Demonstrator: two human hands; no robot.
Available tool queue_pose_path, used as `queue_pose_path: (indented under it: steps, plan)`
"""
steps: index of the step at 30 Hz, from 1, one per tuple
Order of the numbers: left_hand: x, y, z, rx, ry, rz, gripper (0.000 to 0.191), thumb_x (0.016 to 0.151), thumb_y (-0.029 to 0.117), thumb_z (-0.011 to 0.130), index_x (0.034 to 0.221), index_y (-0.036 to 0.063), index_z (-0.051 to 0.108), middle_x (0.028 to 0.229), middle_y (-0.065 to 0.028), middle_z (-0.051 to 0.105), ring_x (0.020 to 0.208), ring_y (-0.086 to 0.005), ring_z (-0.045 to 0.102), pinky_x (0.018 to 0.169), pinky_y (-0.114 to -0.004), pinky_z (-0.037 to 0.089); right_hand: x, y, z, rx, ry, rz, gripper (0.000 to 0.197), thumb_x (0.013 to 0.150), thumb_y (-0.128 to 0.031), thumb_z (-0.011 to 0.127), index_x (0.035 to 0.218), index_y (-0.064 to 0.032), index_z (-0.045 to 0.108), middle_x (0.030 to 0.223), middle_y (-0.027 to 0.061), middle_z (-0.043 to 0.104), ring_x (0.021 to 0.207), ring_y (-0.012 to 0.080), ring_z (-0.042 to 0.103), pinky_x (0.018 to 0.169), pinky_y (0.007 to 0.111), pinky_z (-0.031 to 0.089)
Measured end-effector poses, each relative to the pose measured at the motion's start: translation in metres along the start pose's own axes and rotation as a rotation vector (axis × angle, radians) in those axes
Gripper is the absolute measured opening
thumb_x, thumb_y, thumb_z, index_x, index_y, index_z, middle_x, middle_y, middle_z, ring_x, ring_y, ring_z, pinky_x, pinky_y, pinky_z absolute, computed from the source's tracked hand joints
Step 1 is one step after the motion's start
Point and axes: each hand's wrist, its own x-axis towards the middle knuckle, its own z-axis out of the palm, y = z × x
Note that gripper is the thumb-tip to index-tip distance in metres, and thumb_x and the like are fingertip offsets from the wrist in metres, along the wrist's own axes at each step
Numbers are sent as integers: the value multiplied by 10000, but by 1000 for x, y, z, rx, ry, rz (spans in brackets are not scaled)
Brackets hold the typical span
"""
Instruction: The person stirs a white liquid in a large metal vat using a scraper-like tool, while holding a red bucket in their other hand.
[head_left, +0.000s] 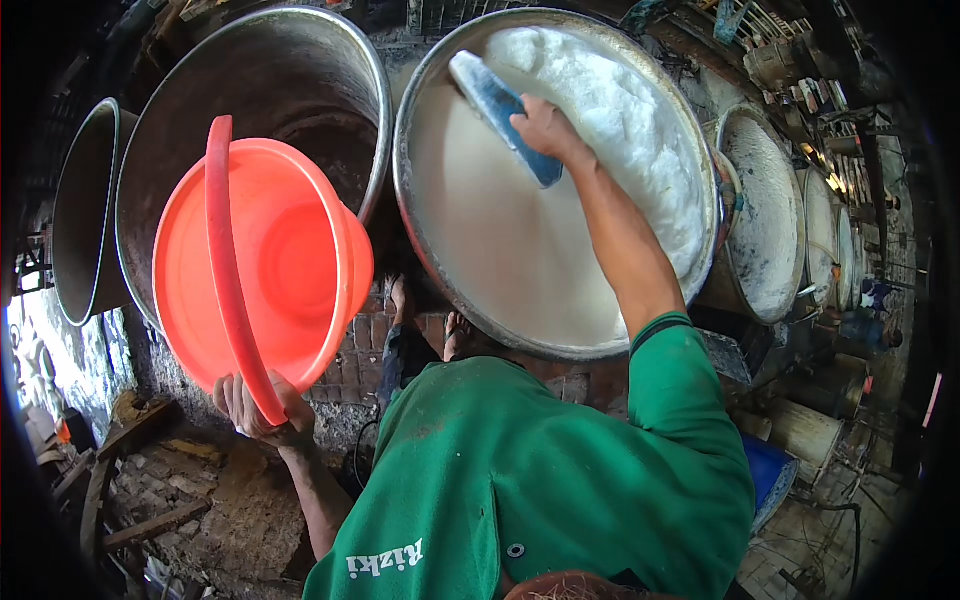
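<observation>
My left hand (268, 409) grips a red plastic basin (300, 225) at its lower edge. A curved red band (225, 247) crosses the basin's mouth, its lower end at the same hand. The basin's inside faces up, and no contents show in it. My right hand (546, 129) is closed around a blue flat scraper or board (499, 112) with whitish residue on its far end. The scraper is over a large round metal vat (403, 176) of cloudy beige liquid (510, 255). A thick white lumpy mass (637, 135) lines the vat's far and right side.
A deep metal drum (225, 67) stands behind the basin, with another drum (82, 217) further left. More round vats (765, 217) line the right. My feet (401, 300) stand on brick flooring (360, 352). A blue container (765, 472) lies at lower right.
</observation>
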Motion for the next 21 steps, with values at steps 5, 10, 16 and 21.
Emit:
queue_pose_path:
  steps: [5, 10, 16, 21]
  plan:
    - [0, 2, 0, -13, -18, -14, 117, 849, 83, 592, 795, -18, 573, 715, -153, 581, 669, -357, 547, 860, -476, 468, -10, 70, -16, 464, 74, 321, 440, 864, -238, 656, 1185, 61, 694, 1143, 269, 730, 1056, 367, 714, 934, 434, 543]
    - [3, 8, 3, -2, 32, 7, 148, 843, 86, 605, 740, 3, 539, 687, -133, 564, 667, -349, 545, 785, -458, 439, -97, 112, -28, 658, 186, 495, 451, 892, -198, 674, 1276, 39, 678, 1151, 167, 743, 1052, 268, 693, 917, 424, 544]
    - [-4, 16, 4, 7, 38, -49, 250, 898, 151, 629, 696, 8, 590, 658, -130, 566, 701, -332, 558, 867, -492, 438, -225, 159, 2, 938, 181, 745, 446, 936, -203, 664, 1324, 17, 655, 1172, 144, 731, 1035, 250, 685, 910, 426, 549]
    - [-8, 13, 5, 42, 28, -9, 242, 893, 152, 596, 703, 13, 541, 665, -137, 554, 683, -336, 563, 836, -461, 435, -335, 135, 24, 1083, 320, 772, 437, 950, -221, 671, 1313, 23, 656, 1161, 145, 726, 1015, 240, 678, 896, 409, 550]
